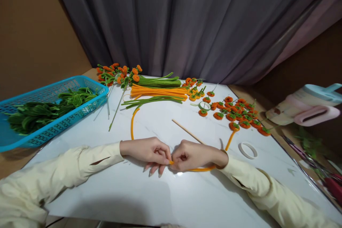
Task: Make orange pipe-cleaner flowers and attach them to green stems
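Head cam: left hand (152,151) and right hand (188,155) pinch the orange strip (203,169), stick (187,131) beyond their grip; uneven tugging could kink it imo.

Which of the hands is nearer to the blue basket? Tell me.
Left. The left hand is right of the basket, not touching it; the right hand is farther right, beyond the left.
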`<state>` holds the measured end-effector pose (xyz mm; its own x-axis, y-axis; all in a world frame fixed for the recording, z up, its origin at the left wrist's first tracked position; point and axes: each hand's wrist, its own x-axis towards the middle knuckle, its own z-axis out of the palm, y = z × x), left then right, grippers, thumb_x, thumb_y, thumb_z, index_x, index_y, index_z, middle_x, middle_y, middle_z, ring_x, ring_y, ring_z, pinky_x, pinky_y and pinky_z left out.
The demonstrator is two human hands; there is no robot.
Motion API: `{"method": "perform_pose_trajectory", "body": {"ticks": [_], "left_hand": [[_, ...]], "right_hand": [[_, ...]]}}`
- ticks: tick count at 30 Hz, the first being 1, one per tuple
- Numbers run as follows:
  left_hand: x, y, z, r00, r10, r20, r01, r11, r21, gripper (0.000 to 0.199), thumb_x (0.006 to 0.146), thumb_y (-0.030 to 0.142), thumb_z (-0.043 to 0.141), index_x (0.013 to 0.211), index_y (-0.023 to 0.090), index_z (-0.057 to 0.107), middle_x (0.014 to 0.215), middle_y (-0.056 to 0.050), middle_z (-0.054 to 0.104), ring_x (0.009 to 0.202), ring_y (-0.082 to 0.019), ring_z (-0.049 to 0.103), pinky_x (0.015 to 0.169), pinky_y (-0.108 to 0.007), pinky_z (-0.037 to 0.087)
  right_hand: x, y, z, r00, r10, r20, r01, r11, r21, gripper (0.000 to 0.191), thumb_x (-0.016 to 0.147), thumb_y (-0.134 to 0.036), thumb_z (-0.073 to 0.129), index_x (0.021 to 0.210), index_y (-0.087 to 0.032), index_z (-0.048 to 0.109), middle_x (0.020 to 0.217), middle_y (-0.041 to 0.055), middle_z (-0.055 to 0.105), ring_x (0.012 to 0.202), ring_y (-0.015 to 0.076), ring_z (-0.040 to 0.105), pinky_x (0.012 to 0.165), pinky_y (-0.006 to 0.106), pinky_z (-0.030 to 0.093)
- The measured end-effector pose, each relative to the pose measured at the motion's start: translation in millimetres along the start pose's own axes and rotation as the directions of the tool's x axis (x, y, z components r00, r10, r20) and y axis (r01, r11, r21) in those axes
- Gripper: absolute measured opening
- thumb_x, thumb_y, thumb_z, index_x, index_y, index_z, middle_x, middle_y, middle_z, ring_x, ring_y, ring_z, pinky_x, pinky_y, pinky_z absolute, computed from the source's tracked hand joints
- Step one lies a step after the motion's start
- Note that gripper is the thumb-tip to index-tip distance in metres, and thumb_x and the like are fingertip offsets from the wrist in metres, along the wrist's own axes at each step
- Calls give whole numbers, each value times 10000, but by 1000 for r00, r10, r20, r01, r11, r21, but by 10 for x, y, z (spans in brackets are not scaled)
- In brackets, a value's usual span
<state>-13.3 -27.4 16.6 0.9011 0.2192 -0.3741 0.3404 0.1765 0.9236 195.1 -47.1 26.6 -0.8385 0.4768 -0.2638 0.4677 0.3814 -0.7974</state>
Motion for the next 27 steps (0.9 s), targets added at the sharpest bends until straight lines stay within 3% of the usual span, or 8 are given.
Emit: {"method": "perform_pose_trajectory", "body": {"ticks": [6,9,17,23,27], "left_hand": [[-30,82,46,999,31,-13,-29,986,164,333,879,412,500,930,115,642,579,-2,620,373,-20,380,398,-134,332],[-32,77,48,999,34,-2,-33,985,170,334,880,401,504,981,113,639,566,3,615,378,-25,322,391,-140,304],[-20,55,18,999,31,18,-32,999,31,290,850,413,549,871,127,591,529,34,567,369,-34,363,405,-155,320],[-3,50,27,999,46,-18,-43,992,116,241,848,368,560,854,129,596,528,51,516,458,-44,459,518,-155,370],[-10,67,30,999,31,-14,-29,990,137,271,847,384,554,912,129,619,517,60,482,458,-46,444,518,-158,365]], "right_hand": [[-2,8,-8,1000,-9,30,7,998,70,238,769,-272,535,584,-131,487,516,-59,411,475,30,332,445,140,281],[-2,20,-16,999,-32,43,28,993,112,238,742,-268,554,561,-129,486,498,-56,424,457,28,335,433,140,282],[-3,72,-26,995,-69,69,59,989,134,139,700,-213,547,599,-117,542,519,-54,440,462,27,341,435,136,285],[10,104,-34,992,-109,65,98,983,156,140,710,-196,544,604,-106,561,510,-58,410,467,26,335,447,134,288],[10,102,-39,994,-101,51,93,985,145,141,696,-172,543,570,-109,540,504,-62,391,466,23,319,441,134,271]]}}
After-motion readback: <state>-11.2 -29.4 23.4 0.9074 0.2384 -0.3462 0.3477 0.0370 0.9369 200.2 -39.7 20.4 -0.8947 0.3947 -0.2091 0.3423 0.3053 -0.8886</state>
